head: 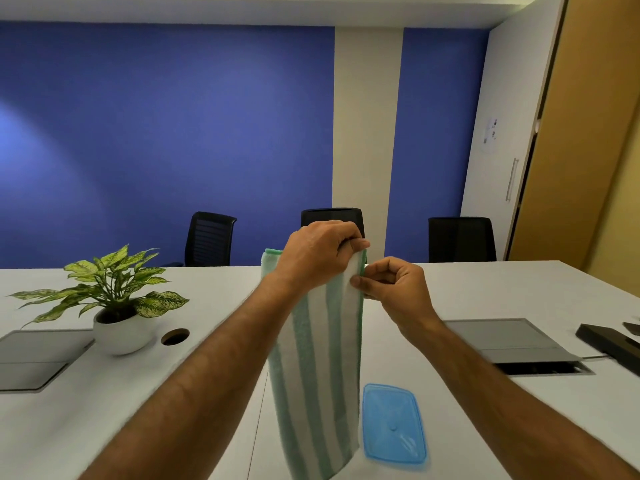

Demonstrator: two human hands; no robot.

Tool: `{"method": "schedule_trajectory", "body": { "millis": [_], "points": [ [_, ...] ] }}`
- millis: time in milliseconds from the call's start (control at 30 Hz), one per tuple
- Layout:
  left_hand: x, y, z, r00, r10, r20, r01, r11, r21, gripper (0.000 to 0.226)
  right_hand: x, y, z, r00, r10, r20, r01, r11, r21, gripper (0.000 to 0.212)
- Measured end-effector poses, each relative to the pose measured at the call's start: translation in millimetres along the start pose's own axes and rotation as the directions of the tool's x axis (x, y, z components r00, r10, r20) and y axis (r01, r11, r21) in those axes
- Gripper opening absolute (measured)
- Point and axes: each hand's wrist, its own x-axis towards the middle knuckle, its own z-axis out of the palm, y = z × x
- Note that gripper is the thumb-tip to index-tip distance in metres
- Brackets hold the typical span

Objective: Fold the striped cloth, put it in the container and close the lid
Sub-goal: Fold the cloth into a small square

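A green-and-white striped cloth hangs folded lengthwise in the air above the white table. My left hand grips its top edge from above. Just to the right, my right hand pinches the cloth's upper right edge between thumb and fingers. The cloth's lower end reaches down near the table's front. A blue translucent lid lies flat on the table right of the hanging cloth. The container itself is not in sight; the cloth may hide it.
A potted plant in a white bowl stands at the left, beside a round cable hole. Grey flaps sit in the table left and right. A black device lies at the far right. Black chairs line the far side.
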Motion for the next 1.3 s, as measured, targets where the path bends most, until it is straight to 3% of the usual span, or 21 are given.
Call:
{"method": "schedule_trajectory", "body": {
  "millis": [133,300,367,500,700,1033,1300],
  "points": [
    [-2,0,-3,1.000,0.020,0.006,-0.019,0.999,-0.028,0.023,-1,1,4,0.988,0.075,0.135,-0.079,0.997,0.024,0.034],
    [1,-1,-15,1.000,0.009,-0.026,-0.009,1.000,0.013,0.027,-13,20,1,0.915,0.217,0.341,-0.194,0.976,-0.100,0.043],
    [4,-2,-22,0.999,-0.003,-0.035,0.004,1.000,0.018,0.028,-23,34,-1,0.888,0.263,0.377,-0.241,0.965,-0.107,0.034],
    [13,-4,-37,0.999,-0.015,-0.040,0.016,1.000,0.024,0.028,-44,65,1,0.848,0.349,0.398,-0.302,0.936,-0.178,0.026],
    [27,-3,-59,0.997,-0.013,-0.075,0.015,1.000,0.023,0.027,-68,98,1,0.783,0.424,0.455,-0.369,0.906,-0.208,0.046],
    [49,-16,-92,0.988,-0.054,-0.146,0.053,0.999,-0.011,0.032,-94,141,-4,0.695,0.568,0.440,-0.411,0.817,-0.405,0.015],
    [55,-32,-104,0.973,-0.052,-0.226,0.053,0.999,-0.002,0.029,-109,172,-5,0.678,0.615,0.403,-0.419,0.773,-0.476,0.019]
  ]
}}
